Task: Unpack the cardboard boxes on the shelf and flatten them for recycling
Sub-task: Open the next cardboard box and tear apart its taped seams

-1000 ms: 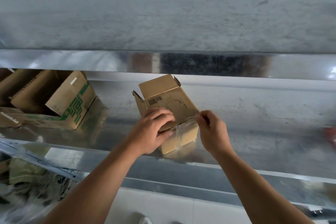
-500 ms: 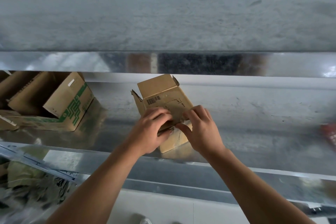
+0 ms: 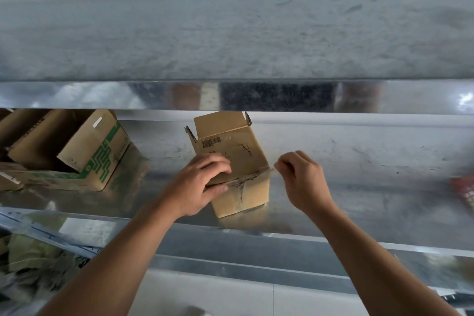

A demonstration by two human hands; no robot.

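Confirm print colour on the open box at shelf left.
Green maze-like line print on the brown open box, clearest in the head view.

A blurred red object [image 3: 463, 191] sits out at three o'clock. Down at eight o'clock lies a crumpled greenish heap [image 3: 28, 261], and pale flooring [image 3: 230, 297] shows at six.

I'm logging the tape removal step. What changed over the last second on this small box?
The right hand moved in to the small box, next to the left hand, then drew back rightward, its fingers pinching the clear tape off the edge. The left hand kept gripping the box; the green-printed box stayed put.
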